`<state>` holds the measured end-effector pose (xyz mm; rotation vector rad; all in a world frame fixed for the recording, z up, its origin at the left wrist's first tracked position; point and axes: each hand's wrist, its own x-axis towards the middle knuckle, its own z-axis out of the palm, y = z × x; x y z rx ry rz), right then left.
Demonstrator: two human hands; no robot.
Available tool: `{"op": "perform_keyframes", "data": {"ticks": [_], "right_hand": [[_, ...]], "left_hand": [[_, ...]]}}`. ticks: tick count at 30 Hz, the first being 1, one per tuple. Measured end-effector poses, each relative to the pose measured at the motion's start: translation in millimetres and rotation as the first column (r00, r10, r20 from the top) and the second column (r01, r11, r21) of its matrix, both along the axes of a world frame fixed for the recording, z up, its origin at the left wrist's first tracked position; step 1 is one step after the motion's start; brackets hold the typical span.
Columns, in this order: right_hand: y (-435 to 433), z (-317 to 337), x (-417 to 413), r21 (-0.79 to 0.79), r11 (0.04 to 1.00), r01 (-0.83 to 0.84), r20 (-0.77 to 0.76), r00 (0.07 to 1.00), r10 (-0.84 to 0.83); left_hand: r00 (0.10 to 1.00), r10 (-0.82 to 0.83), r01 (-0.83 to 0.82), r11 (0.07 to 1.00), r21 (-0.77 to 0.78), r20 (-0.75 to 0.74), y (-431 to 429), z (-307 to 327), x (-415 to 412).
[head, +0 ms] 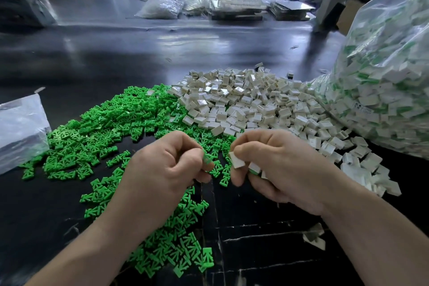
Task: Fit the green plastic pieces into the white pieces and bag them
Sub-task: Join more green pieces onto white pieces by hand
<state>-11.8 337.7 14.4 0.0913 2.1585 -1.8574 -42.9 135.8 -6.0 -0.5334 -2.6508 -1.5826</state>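
Observation:
A wide heap of green plastic pieces (111, 123) covers the black table on the left and runs down under my left forearm. Behind and to the right lies a heap of white pieces (243, 102). My left hand (162, 169) pinches one green piece (207, 160) between thumb and fingers. My right hand (278, 165) grips a white piece (236, 160) at its fingertips, a short gap from the green one, and holds more pieces in its curled fingers, one showing green. A large clear bag (383, 76) of fitted white-and-green pieces stands at the right.
A small clear plastic bag (21, 127) lies at the left edge. Scraps of paper (314, 237) lie on the table near my right forearm. Further clear bags (162, 7) and stacked trays (239, 4) sit at the far side of the dark table (116, 53).

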Motion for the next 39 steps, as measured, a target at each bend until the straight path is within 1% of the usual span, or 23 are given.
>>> {"op": "perform_keyframes", "data": {"ticks": [1,2,5,7,10,14,18,23,27,33,37,39], "right_hand": [[-1.2,-0.7,-0.9,-0.102,0.995,0.005,0.021,1.000,-0.003],[-2.8,-0.9,-2.2,-0.179,0.984,0.004,0.035,0.999,0.002],[-5.8,-2.7,-4.4,-0.336,0.942,0.007,0.061,0.998,0.015],[-5.9,-3.9,-4.0,-0.412,0.911,0.000,0.068,0.997,0.031],[-4.8,-5.4,-4.8,-0.513,0.858,-0.025,0.077,0.994,0.076],[-3.5,-6.0,-7.1,-0.625,0.780,-0.031,0.116,0.984,0.132],[-5.5,-7.2,-7.4,-0.639,0.769,-0.021,0.103,0.988,0.113],[-6.1,-9.8,-8.6,-0.601,0.799,0.016,0.116,0.991,0.068],[-6.6,-11.0,-8.6,-0.604,0.796,0.026,0.113,0.992,0.054],[-10.5,-11.4,-7.2,-0.528,0.848,0.039,0.075,0.997,0.001],[-13.0,-10.6,-4.9,-0.474,0.880,0.028,0.033,0.999,-0.013],[-13.5,-9.6,-3.8,-0.442,0.897,0.011,0.021,1.000,-0.003]], "left_hand": [[0.996,-0.028,0.018,0.993,0.117,0.081,0.2,0.7,0.7],[0.990,-0.050,0.023,0.978,0.209,0.128,0.3,0.9,0.9],[0.978,-0.080,0.003,0.929,0.370,0.192,1.8,-0.8,-0.6],[0.969,-0.097,-0.012,0.898,0.440,0.226,2.3,-3.3,-2.2],[0.954,-0.140,-0.009,0.871,0.491,0.265,1.1,-4.5,-2.2],[0.949,-0.174,0.003,0.838,0.546,0.263,1.7,-3.2,-1.1],[0.956,-0.164,0.007,0.843,0.539,0.243,1.9,-2.5,0.7],[0.964,-0.149,0.010,0.847,0.532,0.219,2.4,-4.1,1.6],[0.964,-0.161,0.018,0.834,0.552,0.212,3.1,-5.4,2.0],[0.964,-0.186,0.049,0.831,0.554,0.193,2.4,-5.6,2.9],[0.945,-0.229,0.054,0.812,0.581,0.233,4.5,-3.7,4.4],[0.944,-0.220,0.042,0.819,0.572,0.246,4.2,-2.7,4.3]]}}
